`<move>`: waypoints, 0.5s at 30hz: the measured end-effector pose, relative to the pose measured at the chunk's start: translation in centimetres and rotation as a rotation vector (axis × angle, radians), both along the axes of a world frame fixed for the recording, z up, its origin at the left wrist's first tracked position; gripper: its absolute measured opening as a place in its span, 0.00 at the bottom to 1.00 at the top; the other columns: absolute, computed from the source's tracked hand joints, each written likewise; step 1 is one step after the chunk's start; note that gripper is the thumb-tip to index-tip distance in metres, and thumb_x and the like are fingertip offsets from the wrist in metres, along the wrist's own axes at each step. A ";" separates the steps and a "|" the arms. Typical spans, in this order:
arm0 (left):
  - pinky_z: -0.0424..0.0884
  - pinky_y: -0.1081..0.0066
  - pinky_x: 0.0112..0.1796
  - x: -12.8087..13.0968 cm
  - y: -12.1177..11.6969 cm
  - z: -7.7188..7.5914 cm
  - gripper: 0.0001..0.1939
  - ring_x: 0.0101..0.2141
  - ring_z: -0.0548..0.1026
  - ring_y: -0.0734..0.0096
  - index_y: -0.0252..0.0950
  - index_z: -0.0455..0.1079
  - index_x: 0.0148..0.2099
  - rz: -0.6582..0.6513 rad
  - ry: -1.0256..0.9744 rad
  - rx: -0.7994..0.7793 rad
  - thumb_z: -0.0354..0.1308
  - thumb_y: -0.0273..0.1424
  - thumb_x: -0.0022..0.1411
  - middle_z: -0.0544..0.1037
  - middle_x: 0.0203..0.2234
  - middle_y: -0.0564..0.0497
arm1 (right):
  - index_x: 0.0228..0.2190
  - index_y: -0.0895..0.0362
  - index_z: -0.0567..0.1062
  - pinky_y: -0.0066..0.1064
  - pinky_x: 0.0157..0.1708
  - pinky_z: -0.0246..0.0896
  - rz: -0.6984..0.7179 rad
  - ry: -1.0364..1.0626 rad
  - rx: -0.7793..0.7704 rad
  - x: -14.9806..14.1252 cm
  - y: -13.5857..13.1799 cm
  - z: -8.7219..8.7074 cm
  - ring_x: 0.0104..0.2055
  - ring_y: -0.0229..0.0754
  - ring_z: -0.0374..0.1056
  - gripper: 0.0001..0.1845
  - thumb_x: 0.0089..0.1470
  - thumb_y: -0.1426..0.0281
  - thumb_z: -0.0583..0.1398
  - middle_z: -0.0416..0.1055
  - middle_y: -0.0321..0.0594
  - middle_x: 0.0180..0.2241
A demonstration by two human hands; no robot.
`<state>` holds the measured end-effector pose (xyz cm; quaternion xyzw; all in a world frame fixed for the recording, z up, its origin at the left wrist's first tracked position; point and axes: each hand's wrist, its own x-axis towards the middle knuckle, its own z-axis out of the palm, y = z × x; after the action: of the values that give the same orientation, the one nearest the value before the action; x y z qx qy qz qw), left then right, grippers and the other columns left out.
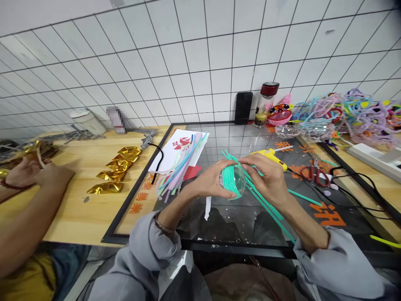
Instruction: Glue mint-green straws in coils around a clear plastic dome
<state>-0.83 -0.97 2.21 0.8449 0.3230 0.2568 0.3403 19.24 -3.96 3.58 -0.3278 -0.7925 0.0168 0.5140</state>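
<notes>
Before a red-lidded glass bottle [262,104] of yellowish matter [260,118], left hand [210,180] grips green-wrapped clear ball [232,182], right hand [268,171] fuzzy green stems [266,202].

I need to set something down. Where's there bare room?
Bare wood lies below the gold foil, between another person's forearm and the black frame. Some shiny surface is free between the pastel strips and the phone. Crowded: around the right hand, with green strips, glue gun and scissors; and far right, under the tangled heap.
</notes>
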 end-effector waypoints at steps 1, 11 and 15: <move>0.65 0.48 0.57 0.0 0.0 -0.1 0.45 0.55 0.70 0.47 0.40 0.62 0.61 0.005 0.002 -0.004 0.73 0.40 0.41 0.71 0.56 0.41 | 0.41 0.56 0.77 0.34 0.37 0.69 -0.015 0.009 -0.010 0.3 0.0 -0.1 0.37 0.42 0.74 0.10 0.61 0.74 0.57 0.78 0.42 0.35; 0.66 0.50 0.56 0.0 -0.2 0.0 0.42 0.54 0.71 0.50 0.39 0.62 0.59 0.001 -0.026 -0.025 0.72 0.37 0.42 0.71 0.54 0.42 | 0.39 0.55 0.75 0.34 0.40 0.71 -0.037 0.008 -0.010 0.7 -0.8 -1.2 0.37 0.42 0.76 0.09 0.60 0.77 0.57 0.79 0.41 0.34; 0.67 0.51 0.55 0.0 -0.3 0.2 0.41 0.53 0.71 0.51 0.38 0.62 0.58 0.012 -0.021 -0.040 0.73 0.36 0.41 0.71 0.53 0.42 | 0.40 0.55 0.75 0.36 0.42 0.71 -0.001 -0.002 -0.001 0.7 -0.8 -1.5 0.41 0.43 0.77 0.10 0.60 0.78 0.56 0.79 0.41 0.36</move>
<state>-0.86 -1.31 2.43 0.8332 0.3294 0.2613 0.3593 19.93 -4.77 2.10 -0.3284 -0.7929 0.0168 0.5131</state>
